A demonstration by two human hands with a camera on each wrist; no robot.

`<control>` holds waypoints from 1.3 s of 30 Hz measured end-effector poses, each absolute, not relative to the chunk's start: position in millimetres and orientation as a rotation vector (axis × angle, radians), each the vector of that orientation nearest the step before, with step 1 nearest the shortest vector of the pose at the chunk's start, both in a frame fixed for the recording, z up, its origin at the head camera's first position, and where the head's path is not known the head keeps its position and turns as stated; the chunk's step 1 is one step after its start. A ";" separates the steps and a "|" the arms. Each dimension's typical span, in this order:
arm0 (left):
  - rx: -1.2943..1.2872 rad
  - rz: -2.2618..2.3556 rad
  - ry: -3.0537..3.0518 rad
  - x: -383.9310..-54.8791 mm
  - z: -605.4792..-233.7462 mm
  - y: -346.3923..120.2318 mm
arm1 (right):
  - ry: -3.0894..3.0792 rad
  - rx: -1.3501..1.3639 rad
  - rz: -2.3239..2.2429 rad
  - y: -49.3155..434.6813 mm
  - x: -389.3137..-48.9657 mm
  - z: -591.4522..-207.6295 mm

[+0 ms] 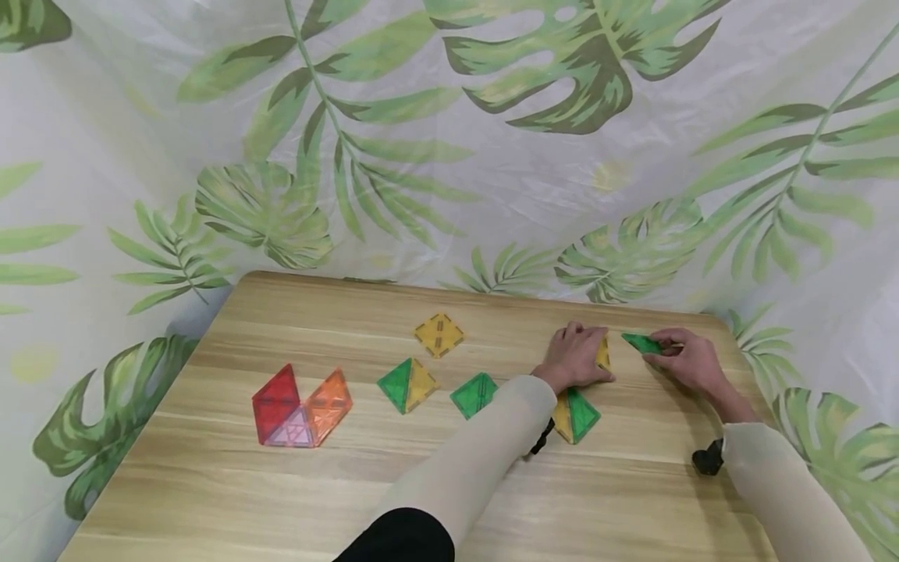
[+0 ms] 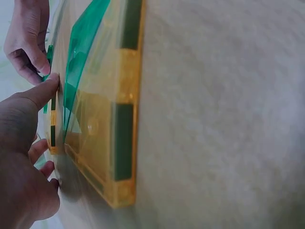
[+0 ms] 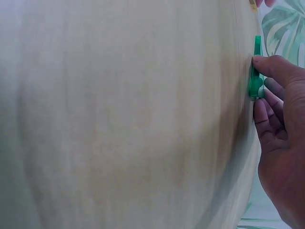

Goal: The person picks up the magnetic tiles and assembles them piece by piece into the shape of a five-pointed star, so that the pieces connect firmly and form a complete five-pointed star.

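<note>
My right hand [image 1: 691, 363] pinches a green triangular magnetic tile [image 1: 641, 343] between thumb and fingers, near the table's far right; the same green tile [image 3: 256, 78] shows edge-on in the right wrist view. To its left, my left hand [image 1: 574, 355] holds a yellow triangular magnetic tile [image 1: 603, 353] against the tabletop, thumb at one end and fingers at the other. The hand covers much of that tile. A gap separates the two held tiles. Just below the left hand lies a yellow triangle [image 1: 563, 419] joined to a green triangle [image 1: 583, 416].
On the wooden table [image 1: 618, 499] lie a yellow square of two triangles [image 1: 438, 336], a green-and-yellow square [image 1: 407, 385] and a green pair [image 1: 473, 394] partly behind my left sleeve. Further left, red [image 1: 275, 406], purple [image 1: 291, 432] and orange [image 1: 330, 407] tiles join together. A leaf-printed curtain [image 1: 393, 156] hangs behind.
</note>
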State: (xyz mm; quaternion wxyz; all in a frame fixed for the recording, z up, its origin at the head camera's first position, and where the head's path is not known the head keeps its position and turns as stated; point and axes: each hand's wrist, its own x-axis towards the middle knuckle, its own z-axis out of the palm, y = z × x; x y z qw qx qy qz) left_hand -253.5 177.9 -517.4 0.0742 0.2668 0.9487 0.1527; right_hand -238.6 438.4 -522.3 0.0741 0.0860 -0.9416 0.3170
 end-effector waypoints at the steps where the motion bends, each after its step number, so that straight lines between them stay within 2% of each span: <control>1: 0.789 0.460 2.851 -253.4 -518.1 178.8 | -2.824 0.255 0.960 437.8 -237.7 -522.5; 10: 0.811 0.513 2.877 -253.5 -515.1 180.6 | -2.796 0.264 0.995 431.4 -234.8 -524.7; 20: 0.825 0.724 2.811 -258.5 -506.2 150.0 | -2.787 0.259 1.023 408.5 -233.3 -518.6; 39: 0.818 0.792 2.786 -270.8 -480.7 77.3 | -2.737 0.271 1.102 319.0 -228.8 -507.0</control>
